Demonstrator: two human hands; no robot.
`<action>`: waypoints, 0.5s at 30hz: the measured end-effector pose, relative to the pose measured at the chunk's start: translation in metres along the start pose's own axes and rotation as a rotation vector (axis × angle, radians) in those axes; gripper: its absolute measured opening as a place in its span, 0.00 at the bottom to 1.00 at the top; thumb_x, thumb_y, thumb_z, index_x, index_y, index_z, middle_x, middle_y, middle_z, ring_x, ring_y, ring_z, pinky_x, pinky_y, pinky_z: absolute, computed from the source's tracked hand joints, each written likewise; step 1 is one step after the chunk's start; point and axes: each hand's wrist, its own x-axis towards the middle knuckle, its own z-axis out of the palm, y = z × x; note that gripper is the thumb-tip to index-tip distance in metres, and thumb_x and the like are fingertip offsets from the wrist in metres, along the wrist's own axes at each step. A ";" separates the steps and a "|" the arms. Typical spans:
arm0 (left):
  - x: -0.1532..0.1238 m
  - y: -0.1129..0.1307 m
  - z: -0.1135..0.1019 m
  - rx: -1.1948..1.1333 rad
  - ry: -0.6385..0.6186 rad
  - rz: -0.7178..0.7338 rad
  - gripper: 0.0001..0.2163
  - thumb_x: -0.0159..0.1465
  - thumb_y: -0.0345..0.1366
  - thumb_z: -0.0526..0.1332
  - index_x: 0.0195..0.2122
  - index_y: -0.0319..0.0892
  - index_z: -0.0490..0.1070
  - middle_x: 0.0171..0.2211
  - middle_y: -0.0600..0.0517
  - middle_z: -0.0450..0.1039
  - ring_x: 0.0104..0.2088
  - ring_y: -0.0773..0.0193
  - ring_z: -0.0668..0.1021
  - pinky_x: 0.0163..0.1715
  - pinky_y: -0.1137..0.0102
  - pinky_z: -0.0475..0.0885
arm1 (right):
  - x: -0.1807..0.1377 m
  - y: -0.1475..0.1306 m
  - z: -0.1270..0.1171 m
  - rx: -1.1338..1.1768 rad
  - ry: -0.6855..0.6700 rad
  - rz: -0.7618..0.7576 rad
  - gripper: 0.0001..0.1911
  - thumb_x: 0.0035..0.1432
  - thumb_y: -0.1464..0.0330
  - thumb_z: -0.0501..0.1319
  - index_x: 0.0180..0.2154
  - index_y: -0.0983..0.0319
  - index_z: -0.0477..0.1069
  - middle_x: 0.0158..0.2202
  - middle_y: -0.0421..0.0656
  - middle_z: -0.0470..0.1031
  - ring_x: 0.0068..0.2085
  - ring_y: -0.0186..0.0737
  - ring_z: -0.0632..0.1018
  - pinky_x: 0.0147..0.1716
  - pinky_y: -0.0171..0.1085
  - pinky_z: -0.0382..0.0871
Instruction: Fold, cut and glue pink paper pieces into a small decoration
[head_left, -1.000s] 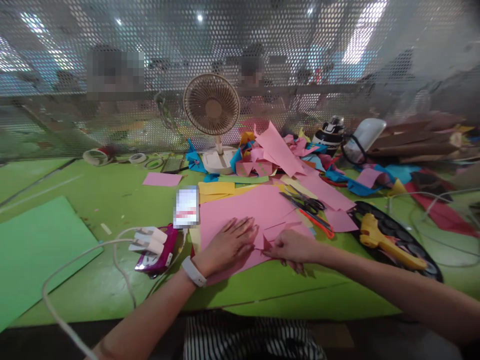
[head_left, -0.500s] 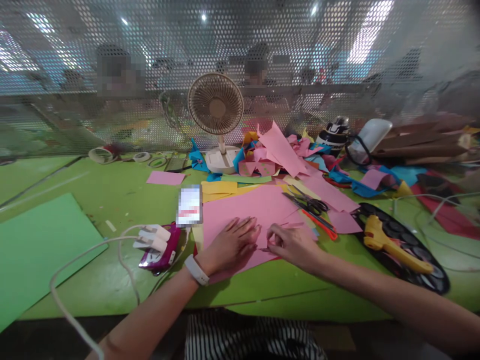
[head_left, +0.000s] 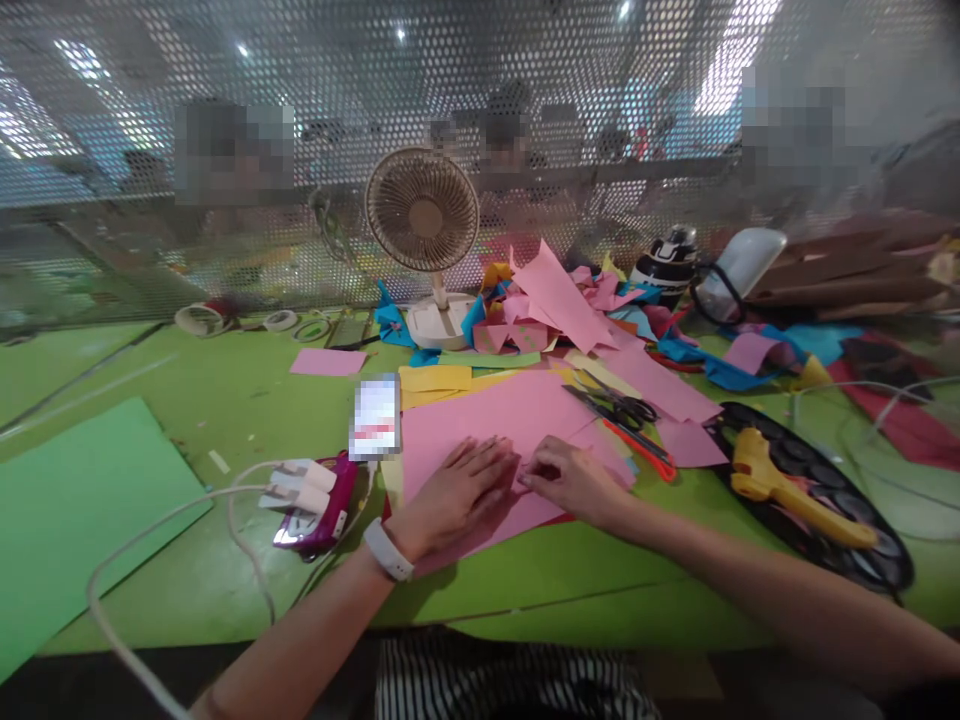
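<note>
My left hand (head_left: 457,492) lies flat with fingers stretched out on a large pink paper sheet (head_left: 495,415) on the green table. A white band is on that wrist. My right hand (head_left: 571,480) rests beside it, its fingers curled and pinched on a small pink paper piece (head_left: 534,466) lying on the sheet. The fingertips of both hands nearly meet. Just behind my right hand lie black scissors (head_left: 616,402) and an orange-handled tool (head_left: 643,452).
A small fan (head_left: 423,214) stands at the back before a perforated metal screen. Coloured paper scraps (head_left: 559,300) pile beside it. A yellow glue gun (head_left: 787,490) lies on a black tray (head_left: 870,560) at right. A purple device (head_left: 319,510) with white plugs and cable sits left, near a green sheet (head_left: 67,500).
My right hand has slid left and forward from the sheet's near edge until it meets my left fingertips. My left hand has stayed flat on the pink sheet.
</note>
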 end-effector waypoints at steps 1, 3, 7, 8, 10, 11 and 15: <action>-0.001 0.002 -0.003 0.004 0.040 -0.005 0.20 0.68 0.37 0.45 0.61 0.45 0.49 0.61 0.49 0.54 0.60 0.60 0.58 0.58 0.57 0.54 | 0.000 0.000 0.000 -0.001 -0.001 0.010 0.07 0.55 0.64 0.59 0.29 0.61 0.71 0.31 0.40 0.70 0.30 0.32 0.72 0.29 0.31 0.64; -0.003 0.010 -0.008 0.013 0.114 -0.014 0.17 0.67 0.34 0.47 0.57 0.43 0.57 0.55 0.47 0.64 0.54 0.59 0.66 0.54 0.56 0.61 | 0.000 0.000 0.001 -0.007 0.007 0.024 0.06 0.55 0.66 0.59 0.29 0.62 0.71 0.31 0.40 0.70 0.29 0.32 0.72 0.28 0.31 0.64; -0.008 0.031 -0.009 0.051 0.048 0.018 0.15 0.65 0.36 0.51 0.52 0.39 0.63 0.48 0.44 0.69 0.45 0.56 0.72 0.43 0.58 0.70 | 0.002 0.002 0.004 -0.021 0.036 0.031 0.06 0.55 0.66 0.59 0.28 0.62 0.70 0.31 0.40 0.69 0.28 0.31 0.72 0.28 0.31 0.64; -0.008 0.034 -0.008 0.062 0.046 0.017 0.15 0.65 0.36 0.51 0.52 0.38 0.63 0.48 0.43 0.68 0.46 0.55 0.71 0.43 0.57 0.71 | 0.003 0.002 0.004 -0.024 0.041 0.027 0.06 0.55 0.67 0.59 0.28 0.62 0.70 0.31 0.40 0.69 0.28 0.31 0.72 0.28 0.31 0.64; -0.009 0.039 -0.004 0.074 0.066 0.011 0.16 0.65 0.36 0.51 0.53 0.37 0.62 0.48 0.42 0.68 0.46 0.54 0.71 0.43 0.57 0.71 | 0.003 0.004 0.004 -0.025 0.052 0.008 0.05 0.55 0.67 0.59 0.29 0.62 0.70 0.31 0.40 0.69 0.29 0.31 0.72 0.29 0.31 0.65; -0.009 0.040 -0.003 0.075 0.073 0.004 0.17 0.65 0.37 0.51 0.53 0.37 0.62 0.48 0.41 0.68 0.46 0.54 0.71 0.43 0.56 0.71 | 0.003 0.004 0.003 -0.022 0.056 -0.006 0.04 0.55 0.68 0.58 0.30 0.62 0.70 0.32 0.40 0.69 0.29 0.31 0.72 0.29 0.31 0.65; -0.008 0.037 -0.001 0.059 0.063 -0.008 0.15 0.66 0.37 0.50 0.52 0.38 0.63 0.47 0.42 0.68 0.45 0.55 0.71 0.42 0.57 0.71 | 0.002 0.005 -0.001 -0.038 0.061 -0.069 0.06 0.56 0.71 0.56 0.35 0.61 0.70 0.36 0.41 0.70 0.29 0.31 0.72 0.30 0.31 0.66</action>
